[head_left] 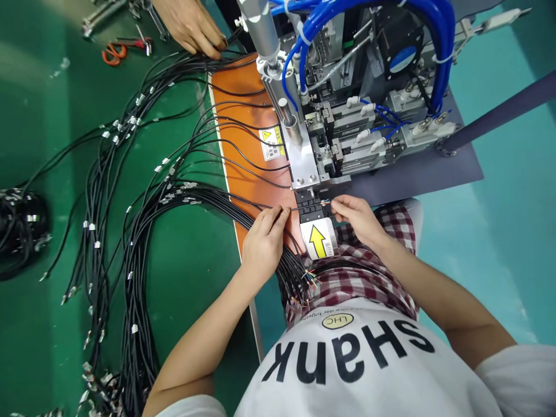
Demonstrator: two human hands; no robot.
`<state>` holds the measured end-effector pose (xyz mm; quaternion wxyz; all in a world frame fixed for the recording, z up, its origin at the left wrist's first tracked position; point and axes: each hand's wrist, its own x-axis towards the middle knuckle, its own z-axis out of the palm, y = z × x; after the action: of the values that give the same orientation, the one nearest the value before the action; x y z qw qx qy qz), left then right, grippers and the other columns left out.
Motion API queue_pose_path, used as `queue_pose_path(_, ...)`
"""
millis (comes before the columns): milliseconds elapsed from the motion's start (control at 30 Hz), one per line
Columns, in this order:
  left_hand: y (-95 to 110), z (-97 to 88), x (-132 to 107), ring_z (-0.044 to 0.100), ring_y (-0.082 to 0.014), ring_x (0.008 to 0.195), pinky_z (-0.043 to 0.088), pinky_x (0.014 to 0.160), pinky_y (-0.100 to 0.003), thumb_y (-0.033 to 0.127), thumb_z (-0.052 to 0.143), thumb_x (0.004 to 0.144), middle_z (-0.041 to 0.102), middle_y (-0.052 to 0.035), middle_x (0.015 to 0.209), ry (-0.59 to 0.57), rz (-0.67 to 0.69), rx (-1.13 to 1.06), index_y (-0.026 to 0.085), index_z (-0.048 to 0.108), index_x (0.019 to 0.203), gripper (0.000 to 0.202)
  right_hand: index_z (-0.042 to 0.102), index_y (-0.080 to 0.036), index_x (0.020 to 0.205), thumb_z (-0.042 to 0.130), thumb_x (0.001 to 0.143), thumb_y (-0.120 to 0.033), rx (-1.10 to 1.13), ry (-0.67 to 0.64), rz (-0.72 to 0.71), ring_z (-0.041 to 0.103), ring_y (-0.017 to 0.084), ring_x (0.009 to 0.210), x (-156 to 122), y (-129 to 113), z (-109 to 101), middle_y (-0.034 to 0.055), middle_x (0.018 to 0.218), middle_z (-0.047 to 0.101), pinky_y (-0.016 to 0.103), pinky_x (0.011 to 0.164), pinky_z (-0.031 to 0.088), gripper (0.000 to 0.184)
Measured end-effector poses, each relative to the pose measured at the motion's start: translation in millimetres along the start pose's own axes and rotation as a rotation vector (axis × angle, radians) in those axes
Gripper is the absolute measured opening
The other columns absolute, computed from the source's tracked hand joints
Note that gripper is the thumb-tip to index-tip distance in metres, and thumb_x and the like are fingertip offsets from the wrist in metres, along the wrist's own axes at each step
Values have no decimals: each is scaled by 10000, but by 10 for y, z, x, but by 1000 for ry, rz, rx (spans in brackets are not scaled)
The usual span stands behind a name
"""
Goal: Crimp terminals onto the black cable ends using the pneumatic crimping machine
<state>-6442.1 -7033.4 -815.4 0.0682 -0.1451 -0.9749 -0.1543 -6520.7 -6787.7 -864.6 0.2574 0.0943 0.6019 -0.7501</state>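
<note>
My left hand (263, 242) pinches a thin black cable (293, 208) between thumb and fingers, left of a black slotted fixture (309, 204). The cable lies across this fixture. On its right side, fine coloured wires (325, 202) stick out of the cable end. My right hand (357, 218) has thumb and forefinger pinched together at the tips of these wires. A white label with a yellow arrow (318, 238) sits just below the fixture. Under my left hand runs a thick bundle of black cables (217, 200), their stripped coloured ends (310, 279) hanging near my lap.
A machine with metal cylinders (293, 130) and blue air hoses (373, 8) rises above the fixture. Several cables cross its orange plate (245, 150). More cables, a coil (21, 226) and orange-handled scissors (114, 54) lie on the green table (195, 324). Another person's hand (191, 26) touches cables at the top.
</note>
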Motion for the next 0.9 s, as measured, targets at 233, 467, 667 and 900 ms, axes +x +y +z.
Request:
queue_pose_path(233, 22, -35, 11, 525, -278, 1287, 479, 1120, -471, 149, 372, 1015, 580, -166, 1372, -31, -16, 1, 164, 489, 1472, 472, 668, -177, 821, 814, 755, -441, 62, 100, 46, 481, 63, 601, -110, 115, -195, -29, 773, 598, 221, 581, 368, 309)
queue_pose_path(467, -21, -157, 340, 547, -276, 1230, 495, 1060, -439, 229, 351, 1041, 600, -155, 1337, -27, -87, 42, 117, 556, 1383, 414, 679, -182, 837, 794, 804, -409, 34, 126, -34, 469, 63, 620, -240, 18, -178, -23, 777, 582, 211, 589, 366, 256)
queue_pose_path(667, -677, -557, 430, 571, -258, 1058, 504, 953, -422, 247, 513, 980, 667, -101, 1126, -23, -79, 117, 182, 684, 1125, 234, 697, -197, 877, 798, 810, -409, -10, 160, -17, 475, 73, 646, -422, -52, -316, -20, 789, 582, 211, 608, 379, 244)
queue_pose_path(900, -1317, -722, 617, 602, -244, 966, 508, 880, -388, 167, 555, 913, 695, -89, 963, -212, 77, 83, 179, 710, 955, 161, 698, -207, 897, 804, 805, -434, -24, 184, 3, 465, 83, 661, -485, -32, -420, -14, 803, 580, 214, 613, 376, 268)
